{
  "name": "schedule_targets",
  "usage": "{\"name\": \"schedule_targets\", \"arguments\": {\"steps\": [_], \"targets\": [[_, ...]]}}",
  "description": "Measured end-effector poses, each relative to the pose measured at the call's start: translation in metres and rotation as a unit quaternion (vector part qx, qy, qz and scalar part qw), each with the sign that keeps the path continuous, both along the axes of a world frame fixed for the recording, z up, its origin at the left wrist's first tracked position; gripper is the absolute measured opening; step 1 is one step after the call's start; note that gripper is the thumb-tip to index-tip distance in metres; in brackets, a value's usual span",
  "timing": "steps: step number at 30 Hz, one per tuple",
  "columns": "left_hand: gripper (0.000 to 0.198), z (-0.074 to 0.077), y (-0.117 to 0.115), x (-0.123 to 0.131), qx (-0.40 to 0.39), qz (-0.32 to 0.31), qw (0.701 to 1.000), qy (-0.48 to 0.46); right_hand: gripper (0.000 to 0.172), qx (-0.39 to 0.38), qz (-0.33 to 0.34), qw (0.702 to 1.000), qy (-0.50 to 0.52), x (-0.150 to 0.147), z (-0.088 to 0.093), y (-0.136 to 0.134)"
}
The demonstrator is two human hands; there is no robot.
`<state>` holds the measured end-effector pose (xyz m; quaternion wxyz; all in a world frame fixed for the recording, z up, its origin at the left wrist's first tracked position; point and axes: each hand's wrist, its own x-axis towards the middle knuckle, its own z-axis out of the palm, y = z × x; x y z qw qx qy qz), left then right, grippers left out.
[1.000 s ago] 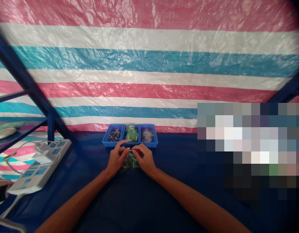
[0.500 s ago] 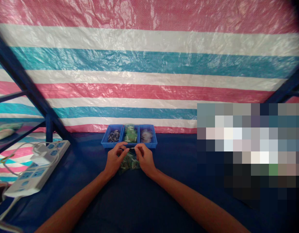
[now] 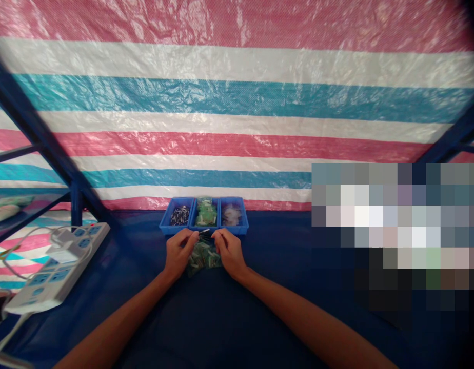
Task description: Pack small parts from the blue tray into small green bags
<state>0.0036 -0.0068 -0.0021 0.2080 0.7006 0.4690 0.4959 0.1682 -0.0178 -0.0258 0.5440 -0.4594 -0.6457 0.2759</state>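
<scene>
My left hand (image 3: 180,248) pinches a small thin stick-like piece (image 3: 203,231), pale and tilted, its end pointing toward my other hand. Close by on the right, my right hand (image 3: 231,249) has thumb and fingertips pressed together; whatever they hold is too small to make out. Between and below both hands lies a pile of small greenish clear packets (image 3: 203,258) on the dark blue table. Just beyond my fingers stand three joined blue bins: the left bin (image 3: 162,225) has thin dark and silvery pieces, the middle bin (image 3: 198,228) green packets, the right bin (image 3: 243,225) clear plastic pieces.
A white power strip (image 3: 63,274) with plugs and cables lies at the left. Blue metal frame bars (image 3: 48,128) rise on both sides. Behind the table (image 3: 217,323) hangs a striped plastic sheet (image 3: 237,102). The right side is blurred out by large pixels.
My hands have drawn slightly apart, the left moving a little left. The thin piece, earlier between both hands' fingertips, now tilts up from my left fingers.
</scene>
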Motion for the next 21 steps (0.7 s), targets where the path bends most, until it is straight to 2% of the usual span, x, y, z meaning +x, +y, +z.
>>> {"name": "schedule_targets", "arguments": {"steps": [5, 9, 13, 21], "targets": [[0.033, 0.001, 0.022, -0.012, 0.0, 0.172, 0.976, -0.133, 0.033, 0.003, 0.002, 1.0, -0.003, -0.001, 0.0, 0.0], [0.041, 0.001, 0.039, -0.023, -0.005, 0.248, 0.964, -0.091, 0.032, 0.012, 0.009, 1.0, -0.01, -0.001, -0.001, 0.0], [0.042, 0.001, 0.043, -0.027, 0.003, 0.266, 0.963, -0.035, 0.032, 0.014, 0.012, 1.0, -0.011, -0.001, -0.001, -0.001], [0.041, 0.008, 0.035, -0.024, 0.023, 0.218, 0.975, 0.047, 0.032, 0.034, -0.008, 0.998, -0.058, -0.001, -0.001, 0.0]]}}
